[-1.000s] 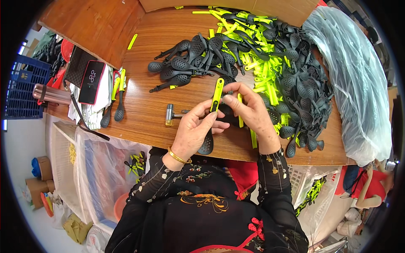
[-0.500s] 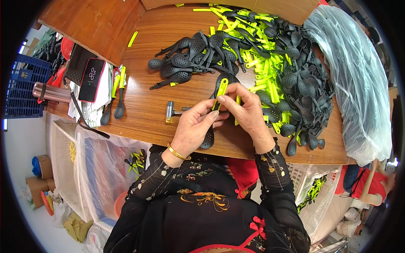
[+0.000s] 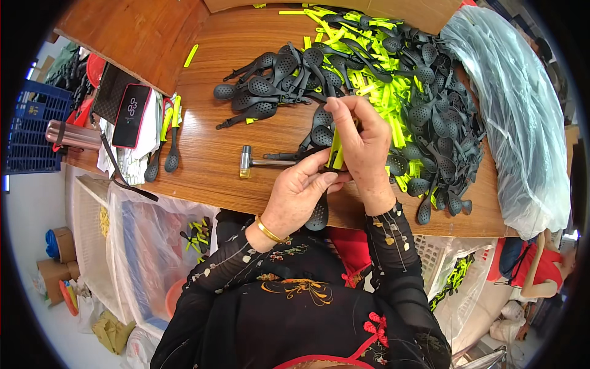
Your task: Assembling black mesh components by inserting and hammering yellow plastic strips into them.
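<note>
My left hand (image 3: pixel 300 192) is closed around a black perforated spoon (image 3: pixel 317 216), whose bowl points down toward the table's front edge. Rising from the same spot, a lime-green handle piece (image 3: pixel 336 154) stands against the spoon's shaft. My right hand (image 3: pixel 364 144) is curled around the upper part of that piece, thumb and forefinger pressed at its top end, which is partly hidden. Just left of my hands lies a small hammer (image 3: pixel 246 162) with a metal shaft. More black perforated spoons (image 3: pixel 321 134) rest behind my hands.
A pile of black spoons (image 3: pixel 444 117) covers the table's right side, with lime-green handle pieces (image 3: pixel 387 101) beside it. Another spoon cluster (image 3: pixel 284 64) lies at the back middle. At left are a phone (image 3: pixel 132 117) and finished-looking spoons (image 3: pixel 173 157). Clear plastic sheeting (image 3: pixel 510 123) borders the right.
The spoon's bowl has shifted right. The green piece, held flat and facing up before, now stands edge-on. My right hand has risen and turned to grip its top; my left hand has moved slightly right.
</note>
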Action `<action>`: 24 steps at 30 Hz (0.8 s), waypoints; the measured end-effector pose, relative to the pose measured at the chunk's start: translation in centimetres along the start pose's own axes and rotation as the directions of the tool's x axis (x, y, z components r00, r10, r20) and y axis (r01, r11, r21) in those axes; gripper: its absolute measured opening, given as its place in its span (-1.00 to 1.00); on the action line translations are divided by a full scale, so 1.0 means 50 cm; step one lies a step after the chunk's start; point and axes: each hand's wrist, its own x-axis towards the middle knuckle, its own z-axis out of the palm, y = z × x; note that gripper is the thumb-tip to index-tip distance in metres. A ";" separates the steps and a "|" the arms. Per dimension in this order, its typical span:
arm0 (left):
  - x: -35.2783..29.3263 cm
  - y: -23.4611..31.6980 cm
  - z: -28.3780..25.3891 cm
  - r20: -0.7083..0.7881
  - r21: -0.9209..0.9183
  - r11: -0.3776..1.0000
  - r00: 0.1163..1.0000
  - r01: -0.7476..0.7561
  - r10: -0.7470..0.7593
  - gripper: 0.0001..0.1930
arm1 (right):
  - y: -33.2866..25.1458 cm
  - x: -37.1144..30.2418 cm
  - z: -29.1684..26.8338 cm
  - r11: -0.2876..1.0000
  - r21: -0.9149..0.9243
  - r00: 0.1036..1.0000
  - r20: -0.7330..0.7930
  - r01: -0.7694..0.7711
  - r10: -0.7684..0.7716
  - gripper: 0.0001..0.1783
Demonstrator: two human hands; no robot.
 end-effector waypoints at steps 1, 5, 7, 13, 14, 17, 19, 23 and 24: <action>0.001 -0.008 -0.002 0.000 0.013 0.999 0.999 -0.035 0.036 -0.55 | -0.006 -0.001 0.003 1.000 -0.022 0.999 -0.024 0.023 -0.023 -0.85; 0.003 -0.020 -0.002 -0.032 -0.022 0.996 0.995 -0.091 0.090 -0.51 | -0.009 -0.010 0.010 0.986 -0.112 0.992 -0.011 0.120 -0.122 -0.84; 0.005 -0.022 -0.001 -0.048 0.066 0.994 0.995 -0.089 0.092 -0.51 | -0.006 -0.009 0.013 0.977 -0.159 0.988 -0.039 0.145 -0.153 -0.85; 0.009 -0.030 -0.003 -0.090 0.156 0.981 0.987 -0.116 0.131 -0.53 | -0.015 -0.008 0.023 0.922 -0.277 0.946 -0.097 0.272 -0.308 -0.87; 0.008 -0.031 -0.004 -0.094 0.113 0.985 0.986 -0.131 0.141 -0.53 | -0.009 -0.012 0.023 0.909 -0.299 0.942 -0.073 0.291 -0.326 -0.88; 0.008 -0.036 0.000 -0.160 0.167 0.966 0.962 -0.197 0.223 -0.60 | 0.002 -0.010 0.025 0.859 -0.313 0.896 -0.046 0.406 -0.441 -0.90; 0.007 -0.038 -0.009 -0.122 0.216 0.961 0.971 -0.174 0.203 -0.58 | 0.009 -0.005 0.023 0.832 -0.326 0.870 -0.050 0.449 -0.490 -0.90; 0.001 -0.033 -0.016 -0.094 0.232 0.970 0.991 -0.069 0.093 -0.59 | 0.014 -0.005 0.024 0.847 -0.313 0.890 -0.017 0.429 -0.456 -0.89; 0.000 -0.031 -0.013 -0.091 0.232 0.970 0.991 -0.072 0.095 -0.59 | 0.020 -0.004 0.020 0.842 -0.329 0.896 0.035 0.428 -0.442 -0.91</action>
